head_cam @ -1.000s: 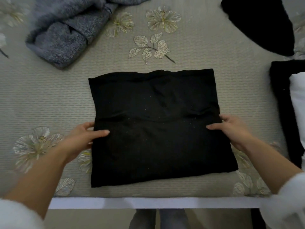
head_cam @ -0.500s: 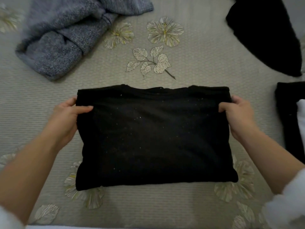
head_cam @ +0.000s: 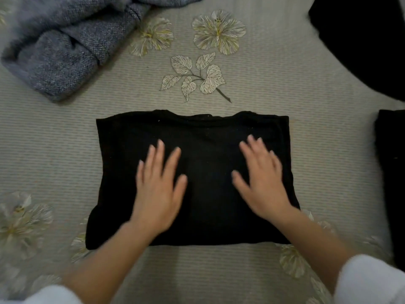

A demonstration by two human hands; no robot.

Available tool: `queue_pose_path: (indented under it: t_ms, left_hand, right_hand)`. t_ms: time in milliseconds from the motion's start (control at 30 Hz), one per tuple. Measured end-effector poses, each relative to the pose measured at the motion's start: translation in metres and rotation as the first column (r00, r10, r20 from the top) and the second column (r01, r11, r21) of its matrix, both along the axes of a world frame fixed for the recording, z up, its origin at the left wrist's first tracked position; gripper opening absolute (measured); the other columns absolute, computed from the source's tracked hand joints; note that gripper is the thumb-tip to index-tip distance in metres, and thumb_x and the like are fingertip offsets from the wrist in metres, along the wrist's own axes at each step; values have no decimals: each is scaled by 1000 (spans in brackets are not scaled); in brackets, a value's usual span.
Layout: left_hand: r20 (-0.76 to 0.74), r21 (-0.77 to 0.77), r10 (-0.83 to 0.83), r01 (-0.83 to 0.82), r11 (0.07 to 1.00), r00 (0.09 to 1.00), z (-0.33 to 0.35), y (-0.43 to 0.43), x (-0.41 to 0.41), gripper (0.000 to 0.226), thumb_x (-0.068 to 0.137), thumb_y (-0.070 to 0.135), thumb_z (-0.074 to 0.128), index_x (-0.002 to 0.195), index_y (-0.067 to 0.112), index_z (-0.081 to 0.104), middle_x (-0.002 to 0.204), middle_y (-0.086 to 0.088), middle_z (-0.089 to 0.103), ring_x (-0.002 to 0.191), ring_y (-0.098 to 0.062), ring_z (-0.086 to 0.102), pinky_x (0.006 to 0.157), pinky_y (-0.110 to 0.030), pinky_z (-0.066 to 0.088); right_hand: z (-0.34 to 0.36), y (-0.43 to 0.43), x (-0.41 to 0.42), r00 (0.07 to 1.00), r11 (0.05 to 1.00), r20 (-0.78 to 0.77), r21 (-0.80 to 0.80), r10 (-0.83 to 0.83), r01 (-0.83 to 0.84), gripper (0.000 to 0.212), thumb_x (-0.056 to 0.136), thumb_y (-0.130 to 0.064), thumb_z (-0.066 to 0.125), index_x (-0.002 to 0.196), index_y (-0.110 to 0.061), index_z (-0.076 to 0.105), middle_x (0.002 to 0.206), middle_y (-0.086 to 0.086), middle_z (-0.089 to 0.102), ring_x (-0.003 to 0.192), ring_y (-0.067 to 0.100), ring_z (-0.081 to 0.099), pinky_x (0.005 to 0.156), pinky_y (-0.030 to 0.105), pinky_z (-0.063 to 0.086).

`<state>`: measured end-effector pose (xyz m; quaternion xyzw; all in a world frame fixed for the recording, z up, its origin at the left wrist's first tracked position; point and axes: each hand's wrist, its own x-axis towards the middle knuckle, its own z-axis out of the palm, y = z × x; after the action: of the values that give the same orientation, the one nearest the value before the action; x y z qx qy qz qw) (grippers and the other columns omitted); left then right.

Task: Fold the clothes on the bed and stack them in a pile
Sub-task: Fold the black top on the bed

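Slippage is the main worry. The folded black top lies flat on the bed cover, squarely in front of the person. Its layers are soft and only loosely aligned, and the far edge shows several uneven lips of cloth. If the palms drag sideways rather than press straight down, I judge the upper layer could creep over the lower one and skew the rectangle; the near left corner bulges outward a little. Lifting it from one side only could let the fold drop open. The likely pile, a dark stack at the right edge, sits apart from the top and is cut off by the frame, so it could be set down off-square there too. A grey knit garment lies crumpled at the far left and another black piece at the far right, both apparently unfolded, so much of the task remains. The left hand lies flat on the top's left half, fingers straight and spread, gripping nothing. The right hand does the same on the right half, palm down and fingers splayed. It is blurred, so I cannot tell whether it presses firmly or merely brushes the cloth.
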<state>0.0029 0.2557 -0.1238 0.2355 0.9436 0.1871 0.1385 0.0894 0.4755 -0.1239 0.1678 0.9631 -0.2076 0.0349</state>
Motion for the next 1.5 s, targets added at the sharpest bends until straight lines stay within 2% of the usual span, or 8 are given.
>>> queue_pose_path:
  t_ms: [133, 433, 633, 800, 1033, 1233, 1400, 1500]
  left_hand:
    - [35, -257, -11, 19, 966, 999, -27, 1, 32, 63, 92, 60, 3, 150, 36, -6, 156, -1, -24, 141, -17, -31, 115, -44, -13]
    - [15, -329, -4, 9, 944, 1000, -37, 1, 33, 63, 93, 59, 8, 150, 35, -5, 156, -2, -19, 144, -19, -23, 116, -44, -11]
    - [57, -310, 80, -59, 949, 995, -28, 14, 37, 64, 93, 56, 7, 149, 32, -10, 152, -2, -29, 138, -17, -35, 112, -42, -20]
    - [123, -264, -16, 48, 963, 992, -24, 34, 69, 63, 92, 60, 1, 142, 37, -29, 149, 1, -41, 136, -14, -40, 105, -34, -31]
    - [139, -261, 0, 37, 965, 990, -31, 36, 72, 63, 92, 60, 1, 142, 37, -29, 148, 2, -43, 135, -13, -41, 109, -39, -24]
    - [183, -226, -16, 58, 972, 983, -29, 34, 68, 62, 93, 59, 4, 140, 38, -30, 143, 3, -47, 132, -13, -45, 105, -37, -29]
    - [420, -46, -46, 72, 996, 906, -11, 26, 48, 58, 99, 50, 26, 151, 35, 3, 156, 7, -21, 138, -6, -29, 110, -31, -20]
    - [725, 272, 77, -387, 881, 684, 15, 4, 24, 38, 101, 37, 36, 138, 33, 46, 149, 13, 36, 139, 1, 21, 110, -15, 17]
  right_hand:
    - [-22, 1, 20, 954, 977, 260, 112, 150, -184, 66, 94, -59, 17, 151, -34, -5, 160, -7, -13, 144, 11, -23, 117, 37, -15]
    - [-32, 10, 24, 952, 979, 265, 90, 153, -183, 63, 93, -63, 11, 148, -42, -12, 157, -13, -17, 144, 11, -23, 117, 38, -13]
    - [-10, 40, 34, 991, 992, 61, -46, -115, 118, 57, 93, -42, 51, 144, -24, 36, 154, 1, 27, 143, 20, 21, 112, 45, 19]
    - [7, 84, 64, 802, 708, 199, -383, -564, 593, 40, 86, -47, 61, 117, -25, 49, 104, -6, 62, 97, 16, 62, 77, 31, 48]
    - [1, 73, 57, 783, 628, 326, -469, -530, 621, 45, 74, -37, 79, 108, -24, 52, 85, -8, 64, 75, 4, 63, 58, 17, 44]
    - [40, 81, 35, 777, 312, 581, -712, -242, 629, 40, 76, -23, 74, 111, -8, 64, 97, 7, 74, 78, 20, 72, 53, 22, 50]
    - [85, 49, 3, 897, 411, 438, -808, -58, 422, 26, 72, -19, 72, 91, -5, 61, 68, 8, 61, 53, 17, 52, 41, 22, 36]
    - [107, 13, -26, 932, 343, 361, -873, -22, 346, 26, 67, -19, 73, 87, -4, 66, 68, 12, 65, 49, 19, 54, 36, 23, 38]
